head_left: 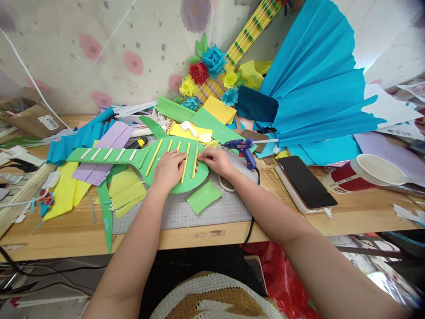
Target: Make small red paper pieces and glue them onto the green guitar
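A green paper guitar shape lies flat on the grey cutting mat. White strips cross its neck and several yellow strips cross its body, with small red pieces near the right end. My left hand rests on the body, its fingers spread over the yellow strips, holding nothing. At the right end, my right hand has its fingertips pressed together at the top of the rightmost yellow strip; whether they hold anything is too small to tell. Below lies a loose green piece.
A blue glue gun sits right of my right hand, its cord hanging over the table edge. Farther right are a phone and a paper cup. Behind stand a flowered yellow guitar and blue crepe paper.
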The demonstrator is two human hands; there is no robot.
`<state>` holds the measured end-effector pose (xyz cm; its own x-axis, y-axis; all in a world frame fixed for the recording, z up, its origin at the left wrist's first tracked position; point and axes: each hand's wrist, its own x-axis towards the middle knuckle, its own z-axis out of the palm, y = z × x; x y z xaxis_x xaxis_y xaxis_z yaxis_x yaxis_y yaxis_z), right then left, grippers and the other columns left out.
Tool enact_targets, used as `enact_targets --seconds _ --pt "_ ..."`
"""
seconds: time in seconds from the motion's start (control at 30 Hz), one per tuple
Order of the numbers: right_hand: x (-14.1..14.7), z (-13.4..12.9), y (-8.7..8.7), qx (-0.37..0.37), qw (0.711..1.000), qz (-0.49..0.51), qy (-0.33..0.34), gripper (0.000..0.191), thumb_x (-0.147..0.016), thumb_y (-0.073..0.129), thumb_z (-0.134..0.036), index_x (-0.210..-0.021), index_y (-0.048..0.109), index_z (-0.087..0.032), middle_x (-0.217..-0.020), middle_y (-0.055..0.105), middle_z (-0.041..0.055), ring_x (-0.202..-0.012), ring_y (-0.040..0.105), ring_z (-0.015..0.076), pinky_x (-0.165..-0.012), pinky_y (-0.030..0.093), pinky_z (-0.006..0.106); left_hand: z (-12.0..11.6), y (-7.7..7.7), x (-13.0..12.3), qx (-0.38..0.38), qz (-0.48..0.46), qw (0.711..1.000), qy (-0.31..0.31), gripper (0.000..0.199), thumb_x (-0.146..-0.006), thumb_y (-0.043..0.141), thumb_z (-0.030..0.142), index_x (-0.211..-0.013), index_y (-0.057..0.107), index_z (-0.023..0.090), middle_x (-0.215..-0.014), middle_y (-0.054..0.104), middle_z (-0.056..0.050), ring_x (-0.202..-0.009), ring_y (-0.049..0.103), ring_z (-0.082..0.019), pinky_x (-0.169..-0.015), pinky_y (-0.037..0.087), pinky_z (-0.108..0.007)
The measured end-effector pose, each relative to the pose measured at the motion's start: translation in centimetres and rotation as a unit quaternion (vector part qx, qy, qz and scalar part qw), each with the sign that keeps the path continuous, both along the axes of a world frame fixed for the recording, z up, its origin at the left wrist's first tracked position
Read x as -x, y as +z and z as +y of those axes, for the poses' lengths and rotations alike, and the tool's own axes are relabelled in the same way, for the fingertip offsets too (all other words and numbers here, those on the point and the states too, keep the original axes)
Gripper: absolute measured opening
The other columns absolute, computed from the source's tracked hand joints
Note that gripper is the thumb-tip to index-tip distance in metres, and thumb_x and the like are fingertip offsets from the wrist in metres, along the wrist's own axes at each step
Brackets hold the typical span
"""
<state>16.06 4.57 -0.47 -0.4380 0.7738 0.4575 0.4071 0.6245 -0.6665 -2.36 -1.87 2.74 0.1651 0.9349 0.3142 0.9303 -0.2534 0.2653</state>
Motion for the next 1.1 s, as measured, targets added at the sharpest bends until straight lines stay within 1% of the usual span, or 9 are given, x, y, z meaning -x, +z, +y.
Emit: enact_targets --seconds 0.3,0.5,0.67,0.77,0.87,0.97,1.03,1.1 --pt "0.0 0.0 -0.1 0.002 1.000 0.008 -0.003 0.009 -0.077 0.059 -0.023 -0.077 0.068 -0.021 -0.079 0.066 0.0015 -0.070 0.057 0.0134 -0.066 0.042 0.025 -0.2 0.3 -0.2 0.002 0.001 1.000 0.006 0.036 -0.085 0.038 0.022 -0.109 0.064 0.020 -0.118 0.062 -0.003 -0.121 0.048 -0.021 -0.106 0.030 -0.041" --pt "0.0 0.1 -0.1 -0.001 1.000 0.005 -0.004 0.009 -0.078 0.059 -0.022 -0.076 0.068 -0.021 -0.079 0.066 0.0016 -0.071 0.057 0.0137 -0.067 0.042 0.025 -0.2 0.3 -0.2 0.004 0.001 1.000 0.006 0.036 -0.085 0.038 0.023 -0.109 0.064 0.020 -0.118 0.062 -0.003 -0.121 0.048 -0.022 -0.107 0.030 -0.041" --pt "-0.1 0.1 -0.2 0.012 1.000 0.016 0.002 0.011 -0.078 0.058 -0.024 -0.077 0.068 -0.021 -0.081 0.066 0.0019 -0.073 0.058 0.0140 -0.066 0.042 0.025 -0.3 0.2 -0.1 0.008 -0.008 1.000 0.006 0.036 -0.085 0.038 0.022 -0.112 0.062 0.023 -0.120 0.061 -0.002 -0.122 0.046 -0.021 -0.107 0.029 -0.041" --pt "-0.1 -0.2 0.1 0.025 0.999 0.026 0.013 0.015 -0.078 0.058 -0.029 -0.084 0.069 -0.021 -0.081 0.066 0.0021 -0.067 0.055 0.0125 -0.063 0.041 0.024 -0.4 0.3 -0.1 0.011 -0.024 1.000 0.012 0.039 -0.083 0.039 0.021 -0.118 0.057 0.021 -0.123 0.059 -0.003 -0.123 0.046 -0.020 -0.108 0.028 -0.040" --pt "-0.3 -0.6 0.5 0.059 0.998 0.031 0.012 0.023 -0.075 0.060 -0.030 -0.094 0.066 -0.020 -0.081 0.066 0.0017 -0.057 0.048 0.0100 -0.059 0.040 0.024 -0.7 0.6 -0.1 0.019 -0.065 0.997 0.027 0.043 -0.081 0.042 0.020 -0.122 0.053 0.022 -0.126 0.057 -0.003 -0.121 0.047 -0.020 -0.107 0.031 -0.037" --pt "-0.4 -0.6 0.6 0.107 0.992 0.064 0.024 0.027 -0.071 0.054 -0.021 -0.096 0.062 -0.018 -0.083 0.066 0.0017 -0.055 0.046 0.0092 -0.056 0.040 0.024 -0.7 1.0 0.4 0.028 -0.146 0.988 0.048 0.046 -0.077 0.047 0.020 -0.122 0.053 0.023 -0.125 0.057 -0.003 -0.113 0.054 -0.020 -0.099 0.040 -0.035" --pt "-0.5 -0.4 0.5 0.145 0.984 0.099 0.025 0.030 -0.067 0.047 -0.016 -0.095 0.059 -0.018 -0.083 0.064 0.0014 -0.056 0.046 0.0093 -0.055 0.041 0.023 -0.4 1.3 1.2 0.016 -0.217 0.973 0.070 0.044 -0.075 0.047 0.021 -0.119 0.055 0.021 -0.121 0.059 -0.005 -0.107 0.057 -0.020 -0.091 0.046 -0.033" --pt "-0.5 -0.1 0.3 0.176 0.975 0.138 0.010 0.030 -0.064 0.043 -0.015 -0.091 0.056 -0.019 -0.081 0.062 0.0007 -0.056 0.047 0.0097 -0.054 0.042 0.023 -0.1 1.9 2.2 -0.005 -0.259 0.961 0.098 0.041 -0.075 0.046 0.020 -0.114 0.058 0.018 -0.109 0.065 -0.007 -0.100 0.059 -0.020 -0.081 0.049 -0.031"
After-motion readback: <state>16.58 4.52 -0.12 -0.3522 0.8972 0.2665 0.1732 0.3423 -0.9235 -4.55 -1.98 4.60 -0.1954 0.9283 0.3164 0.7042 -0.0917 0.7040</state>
